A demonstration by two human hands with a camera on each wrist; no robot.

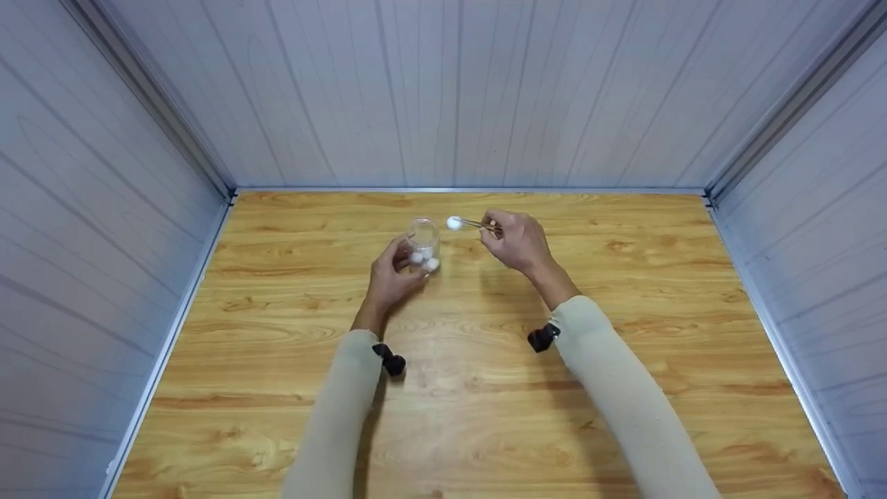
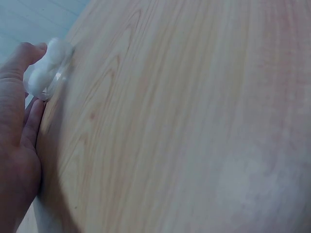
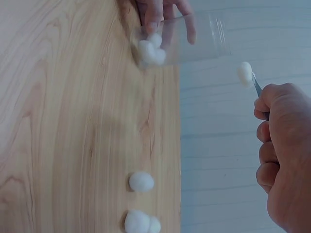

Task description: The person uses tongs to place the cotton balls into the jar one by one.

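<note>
The left hand (image 1: 389, 277) grips the clear cup (image 1: 423, 244), standing on the wooden table (image 1: 624, 416) with cotton balls inside. The right hand (image 1: 518, 240) pinches tweezers (image 1: 479, 224) clamping a cotton ball (image 1: 454, 222) just beside the cup's rim.
</note>
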